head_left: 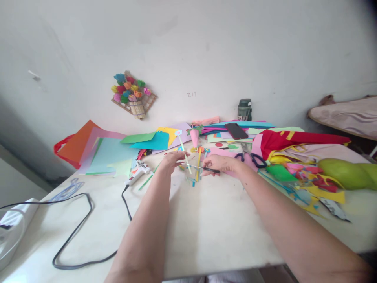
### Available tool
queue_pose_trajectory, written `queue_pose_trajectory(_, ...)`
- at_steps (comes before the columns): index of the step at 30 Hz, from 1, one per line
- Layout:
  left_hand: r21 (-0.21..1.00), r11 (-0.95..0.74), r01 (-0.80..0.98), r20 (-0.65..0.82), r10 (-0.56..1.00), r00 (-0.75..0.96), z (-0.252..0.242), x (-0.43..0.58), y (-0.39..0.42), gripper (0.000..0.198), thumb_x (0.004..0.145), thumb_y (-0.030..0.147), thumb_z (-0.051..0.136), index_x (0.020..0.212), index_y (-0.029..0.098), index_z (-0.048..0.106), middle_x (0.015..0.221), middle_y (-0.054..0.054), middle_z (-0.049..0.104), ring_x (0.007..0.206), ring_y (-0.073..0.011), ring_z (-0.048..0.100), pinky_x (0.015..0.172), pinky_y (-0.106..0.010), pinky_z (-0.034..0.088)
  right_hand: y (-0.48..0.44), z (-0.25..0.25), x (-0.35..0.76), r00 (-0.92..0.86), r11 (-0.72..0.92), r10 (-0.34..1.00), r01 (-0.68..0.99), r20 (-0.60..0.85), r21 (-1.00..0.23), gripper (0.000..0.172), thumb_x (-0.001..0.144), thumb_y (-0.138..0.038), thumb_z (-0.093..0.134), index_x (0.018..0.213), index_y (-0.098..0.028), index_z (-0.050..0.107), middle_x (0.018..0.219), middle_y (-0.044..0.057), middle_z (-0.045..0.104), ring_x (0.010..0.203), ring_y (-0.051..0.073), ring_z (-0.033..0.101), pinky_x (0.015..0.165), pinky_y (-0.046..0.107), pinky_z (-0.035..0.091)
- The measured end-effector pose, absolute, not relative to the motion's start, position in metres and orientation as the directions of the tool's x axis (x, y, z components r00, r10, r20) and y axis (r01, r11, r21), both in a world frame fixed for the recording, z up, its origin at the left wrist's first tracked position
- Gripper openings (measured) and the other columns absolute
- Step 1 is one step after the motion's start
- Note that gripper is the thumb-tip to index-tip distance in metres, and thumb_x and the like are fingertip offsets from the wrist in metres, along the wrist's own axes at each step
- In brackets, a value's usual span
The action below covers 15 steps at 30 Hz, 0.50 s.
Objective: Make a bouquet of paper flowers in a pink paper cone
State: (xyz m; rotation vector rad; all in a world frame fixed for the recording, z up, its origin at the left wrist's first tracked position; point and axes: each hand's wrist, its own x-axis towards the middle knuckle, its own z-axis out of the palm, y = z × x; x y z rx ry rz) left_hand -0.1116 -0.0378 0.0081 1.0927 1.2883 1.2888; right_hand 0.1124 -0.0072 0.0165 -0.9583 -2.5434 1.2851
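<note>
Head view, as I see it:
- Surface: white table (212, 228), matt and scuffed, against a pale plastered wall with a paper flower bouquet (131, 92) pinned to it.
- Materials: flat coloured paper sheets (108, 151) at the far left, a glue gun (138, 173) with a looping black cord (79, 220), scissors (250, 158), a dark phone (236, 131).
- Grip: my left hand (173, 159) is curled closed on one end of a thin pale stick (191, 165), at table centre among upright coloured straws (199, 163). My right hand (219, 163) pinches a slim dark rod (213, 170) at the stick's other end.
</note>
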Motion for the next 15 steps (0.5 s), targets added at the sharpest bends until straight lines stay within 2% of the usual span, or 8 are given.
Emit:
queue_pose_trajectory(7,0.999,0.031,-0.026,-0.035,0.991,-0.131,0.0102,-0.1096,-0.0396,0.036,0.057,0.040,0.077,0.082,0.015,0.070,0.094,-0.009,0.070,0.090,-0.0200,0.059,0.071,-0.027,0.044,-0.0122,0.0225,0.1126,-0.784,0.455,0.614,0.449,-0.095,-0.769,0.041,0.055,-0.050,0.076,0.071,-0.015,0.062,0.046,-0.008,0.042,0.040,0.005,0.034,0.040,0.021,0.027)
queue_pose_trajectory(15,1.000,0.007,0.011,-0.005,0.989,-0.148,0.0105,-0.1093,-0.0387,0.036,0.054,0.044,0.076,0.074,0.015,0.070,0.088,-0.009,0.068,0.080,-0.0169,0.057,0.069,-0.028,0.044,-0.0096,0.0251,0.1089,-0.811,0.495,0.580,0.420,-0.070,-0.761,0.034,0.053,-0.043,0.075,0.062,-0.014,0.060,0.049,-0.007,0.042,0.043,0.004,0.033,0.042,0.021,0.028)
